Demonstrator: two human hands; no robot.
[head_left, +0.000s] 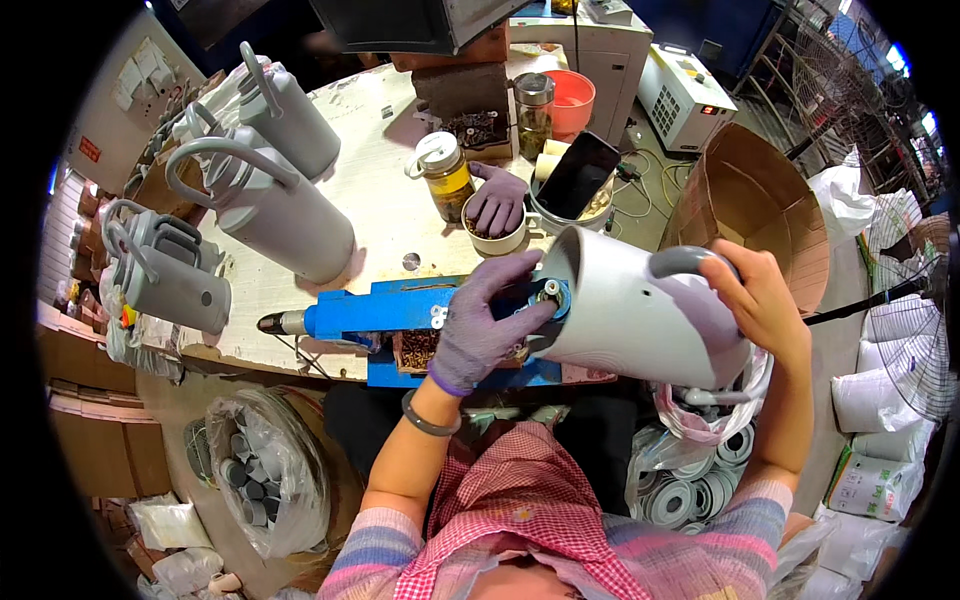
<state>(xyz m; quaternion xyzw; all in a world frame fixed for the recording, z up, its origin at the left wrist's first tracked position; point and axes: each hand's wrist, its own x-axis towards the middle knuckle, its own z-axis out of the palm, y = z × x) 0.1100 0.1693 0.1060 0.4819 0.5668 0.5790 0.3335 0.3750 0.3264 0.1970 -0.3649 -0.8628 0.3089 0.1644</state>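
A light grey pot body [620,310] lies on its side at the bench's front edge, its open end facing left, over the end of a blue bench fixture [375,312]. My bare right hand [765,300] is closed around the darker grey handle [682,261] on the pot's side. In a purple-grey glove, my left hand [478,325] rests over the fixture, its thumb and fingers apart and fingertips next to the pot's mouth. Whether a small part lies under those fingertips, I cannot tell. A compartment of small brass-coloured screws [415,350] sits beside the left wrist.
Several finished-looking grey jugs [285,225] stand at the left. Behind the fixture are a yellow-banded jar [447,180], a cup with a spare glove [498,205], and a phone [580,175]. A cardboard box [750,200] stands right; bags of grey parts [265,470] sit below.
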